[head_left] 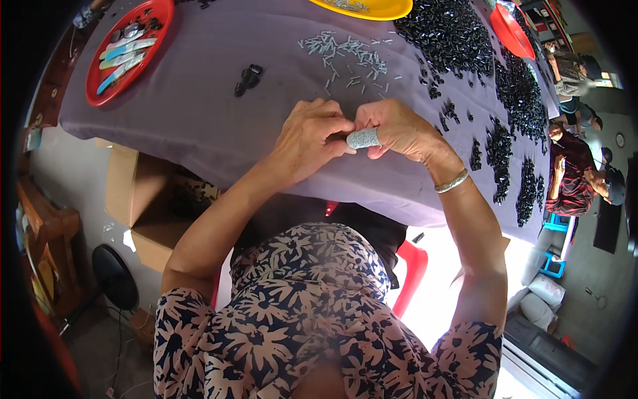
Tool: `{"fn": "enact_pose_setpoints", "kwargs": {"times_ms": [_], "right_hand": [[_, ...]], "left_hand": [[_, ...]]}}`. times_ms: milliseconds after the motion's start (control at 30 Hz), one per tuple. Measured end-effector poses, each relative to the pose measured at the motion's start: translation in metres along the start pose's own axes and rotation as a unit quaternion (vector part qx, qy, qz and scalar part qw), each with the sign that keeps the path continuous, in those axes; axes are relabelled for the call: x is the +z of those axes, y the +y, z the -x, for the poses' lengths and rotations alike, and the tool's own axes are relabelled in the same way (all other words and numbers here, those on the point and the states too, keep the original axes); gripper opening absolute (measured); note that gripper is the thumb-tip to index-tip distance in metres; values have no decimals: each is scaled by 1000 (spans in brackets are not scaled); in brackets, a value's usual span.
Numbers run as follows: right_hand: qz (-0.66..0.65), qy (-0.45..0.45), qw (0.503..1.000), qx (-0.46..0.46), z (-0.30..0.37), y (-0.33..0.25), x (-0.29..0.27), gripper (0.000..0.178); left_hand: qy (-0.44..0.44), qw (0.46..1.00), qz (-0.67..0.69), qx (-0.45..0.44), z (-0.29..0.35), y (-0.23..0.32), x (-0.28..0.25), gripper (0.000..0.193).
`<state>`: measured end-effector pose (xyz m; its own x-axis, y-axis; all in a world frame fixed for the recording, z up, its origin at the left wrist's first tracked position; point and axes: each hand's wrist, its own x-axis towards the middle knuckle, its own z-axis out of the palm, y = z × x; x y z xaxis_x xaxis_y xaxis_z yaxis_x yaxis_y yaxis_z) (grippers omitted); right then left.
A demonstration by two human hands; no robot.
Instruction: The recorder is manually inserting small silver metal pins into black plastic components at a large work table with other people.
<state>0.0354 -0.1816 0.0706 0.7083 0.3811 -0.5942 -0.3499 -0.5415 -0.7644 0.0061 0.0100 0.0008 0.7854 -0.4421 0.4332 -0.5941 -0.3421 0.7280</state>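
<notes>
Above the near edge of the cloth-covered table, my left hand [309,133] and my right hand [402,130] meet fingertip to fingertip. Both are closed in a pinch. Whatever lies between the fingers is too small and hidden to make out. Grey wrapping [363,138] covers my right thumb, and a silvery bangle [452,181] circles that wrist. Just beyond the hands lies a loose scatter of small, thin silvery pins [342,53]. A few black pieces [248,80] sit in a small cluster to the left of them.
A red tray [94,93] with knives or similar tools lies far left. A yellow dish [372,9] with more pins stands at the far edge of view. Heaps of small black parts [452,46] cover the table's right, near a red bowl [512,32]. Other people [575,173] sit beyond.
</notes>
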Motion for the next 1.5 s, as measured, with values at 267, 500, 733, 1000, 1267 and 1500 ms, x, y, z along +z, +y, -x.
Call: {"fn": "enact_pose_setpoints", "kwargs": {"times_ms": [267,500,733,1000,1267,1500], "right_hand": [[7,-23,999,48,2,-9,3,21],[-14,6,1000,-12,5,-1,13,22],[55,301,927,-219,56,60,47,8],[203,602,763,-114,113,139,-1,12],[292,616,731,-34,137,189,-77,23],[227,579,781,-55,117,170,-73,25]], "left_hand": [[-18,999,-1,-28,-5,8,-7,19],[4,1000,-20,-9,-3,6,-7,17],[58,992,-98,-61,1,7,-36,11],[47,958,-248,-138,7,-35,-79,15],[119,944,-292,-102,-2,-32,-85,26],[66,988,-133,-30,-5,12,-23,25]]}}
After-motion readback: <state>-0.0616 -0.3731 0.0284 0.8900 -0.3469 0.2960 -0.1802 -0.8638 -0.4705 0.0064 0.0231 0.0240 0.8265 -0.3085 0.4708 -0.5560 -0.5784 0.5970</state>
